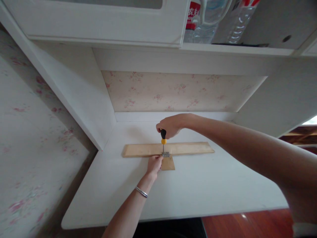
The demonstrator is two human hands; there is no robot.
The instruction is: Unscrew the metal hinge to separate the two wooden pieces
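over hinge (166, 154), right grip (171, 126) wrapped round screwdriver (163, 141); left grip (154, 164) beside hinge, hold unclear

Upper right: open shelf (235, 50), clear plastic bottles (239, 28), red on their labels; dark oval spot (286, 38) on the grey surface right of them. White cabinet door (106, 28) to their left. Floral wallpaper (24, 158), pink on pale, far left; similar flowers on back wall (170, 91). Reddish wood floor (235, 226) lower right, glossy, small bright glint
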